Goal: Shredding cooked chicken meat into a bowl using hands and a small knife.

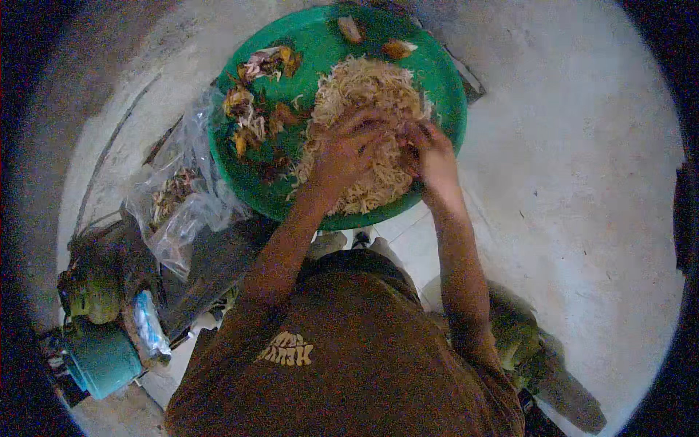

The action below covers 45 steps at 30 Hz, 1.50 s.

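Note:
A round green plastic tray (221,158) lies before me, bearing a large heap of pale shredded food (363,82) that looks like pulled chicken. Over the middle of that heap is my left hand (349,145), palm down with bent fingers. My right hand (431,147) is just to its right, fingers curled towards the left one near the heap's right side. Both sets of fingers are blurred, so whether a shred is pinched between them cannot be told. Torn brown-and-white scraps (243,109), apparently skin and bones, line the tray's left side. Two browned pieces (398,49) rest near its far rim.
Left of the tray, a clear plastic bag (191,213) holds scraps. Farther down on that side are a teal plastic container (104,363), a blue-and-white packet (150,325) and a greenish rounded object (93,295). A pale wall or floor surface (557,164) stretches along the right.

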Available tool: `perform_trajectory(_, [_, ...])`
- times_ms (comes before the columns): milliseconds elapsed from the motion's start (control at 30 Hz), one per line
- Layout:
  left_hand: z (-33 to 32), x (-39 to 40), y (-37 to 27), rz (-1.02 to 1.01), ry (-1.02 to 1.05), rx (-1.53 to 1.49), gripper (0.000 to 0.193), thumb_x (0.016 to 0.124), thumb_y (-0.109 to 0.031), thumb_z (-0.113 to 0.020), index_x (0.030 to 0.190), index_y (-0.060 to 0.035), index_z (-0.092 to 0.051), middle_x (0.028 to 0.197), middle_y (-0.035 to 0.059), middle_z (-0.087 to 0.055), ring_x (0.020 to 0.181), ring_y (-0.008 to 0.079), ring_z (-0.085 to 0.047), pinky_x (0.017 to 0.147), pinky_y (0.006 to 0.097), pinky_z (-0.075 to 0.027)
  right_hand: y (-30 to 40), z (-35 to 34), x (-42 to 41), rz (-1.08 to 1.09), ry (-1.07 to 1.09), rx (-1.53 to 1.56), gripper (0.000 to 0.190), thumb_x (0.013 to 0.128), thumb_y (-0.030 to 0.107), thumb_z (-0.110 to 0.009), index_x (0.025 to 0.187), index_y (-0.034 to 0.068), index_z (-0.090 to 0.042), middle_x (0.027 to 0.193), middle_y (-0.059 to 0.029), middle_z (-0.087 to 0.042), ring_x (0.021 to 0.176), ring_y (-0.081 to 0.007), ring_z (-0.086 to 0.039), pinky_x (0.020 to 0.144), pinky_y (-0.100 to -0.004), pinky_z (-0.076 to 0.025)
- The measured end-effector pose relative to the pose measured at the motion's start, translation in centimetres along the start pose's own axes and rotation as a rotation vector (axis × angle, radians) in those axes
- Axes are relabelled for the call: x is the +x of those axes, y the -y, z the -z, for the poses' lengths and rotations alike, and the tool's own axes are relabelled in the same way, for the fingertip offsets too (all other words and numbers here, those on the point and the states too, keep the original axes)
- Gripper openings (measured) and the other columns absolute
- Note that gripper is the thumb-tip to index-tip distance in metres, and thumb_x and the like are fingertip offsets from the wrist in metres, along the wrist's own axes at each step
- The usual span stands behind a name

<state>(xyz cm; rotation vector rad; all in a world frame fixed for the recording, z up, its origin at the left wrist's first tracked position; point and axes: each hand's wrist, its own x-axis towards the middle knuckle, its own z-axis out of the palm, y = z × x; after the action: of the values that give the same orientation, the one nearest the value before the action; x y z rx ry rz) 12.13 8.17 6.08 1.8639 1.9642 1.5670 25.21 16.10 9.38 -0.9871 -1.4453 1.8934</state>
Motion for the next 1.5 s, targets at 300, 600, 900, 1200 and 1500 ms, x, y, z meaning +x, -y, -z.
perform_trajectory(300, [0.4,-0.3,-0.6,-0.008,-0.121,0.12,0.028,0.076,-0.009,-0.063,0.104,-0.0087,-0.062,0.097,0.0091,-0.058,0.091,0.0257,-0.058,0.078,0.0341,-0.05,-1.6,2.8,2.1,-0.109,0.111,0.47,0.014,0.087,0.017,-0.053,0.098,0.008,-0.055,0.075,-0.0004,-0.055,0.05,-0.0068,-0.041,0.041,-0.0202,-0.032])
perform_trajectory(600, [-0.3,1.5,-2.7,0.435,-0.03,-0.325,0.023,0.086,-0.017,-0.059,0.099,0.0014,-0.059,0.082,0.0114,-0.062,0.071,0.0179,-0.06,0.064,0.031,-0.048,0.2,0.9,0.8,-0.095,0.022,0.313,0.019,0.09,0.022,-0.05,0.077,0.008,-0.05,0.059,0.0031,-0.041,0.045,-0.0043,-0.031,0.04,-0.0199,-0.022])
perform_trajectory(900, [-0.8,0.8,-1.8,0.47,-0.022,-0.27,0.017,0.087,-0.013,-0.055,0.092,0.0024,-0.061,0.078,0.0108,-0.062,0.062,0.0167,-0.059,0.06,0.0296,-0.048,-0.7,2.6,1.2,-0.05,0.06,0.379,0.012,0.09,0.019,-0.05,0.092,0.008,-0.049,0.07,0.0011,-0.048,0.047,-0.0049,-0.035,0.039,-0.0196,-0.027])
perform_trajectory(1200, [-1.8,1.8,-0.1,-0.018,-0.16,0.375,0.019,0.078,-0.005,-0.053,0.093,0.0051,-0.059,0.095,0.022,-0.057,0.088,0.0374,-0.055,0.08,0.0442,-0.045,-0.2,4.3,0.6,0.264,-0.062,-0.069,0.011,0.091,0.015,-0.051,0.094,0.005,-0.053,0.075,-0.0036,-0.055,0.06,-0.0109,-0.049,0.049,-0.0237,-0.039])
perform_trajectory(1500, [-1.1,2.4,-0.1,0.01,-0.038,0.288,0.026,0.079,-0.007,-0.054,0.104,-0.0022,-0.056,0.099,0.0212,-0.057,0.088,0.0396,-0.054,0.082,0.0464,-0.044,0.2,2.6,-0.7,0.624,-0.198,-0.503,0.018,0.093,0.021,-0.05,0.093,0.003,-0.056,0.074,-0.0032,-0.059,0.063,-0.0096,-0.051,0.058,-0.0243,-0.042])
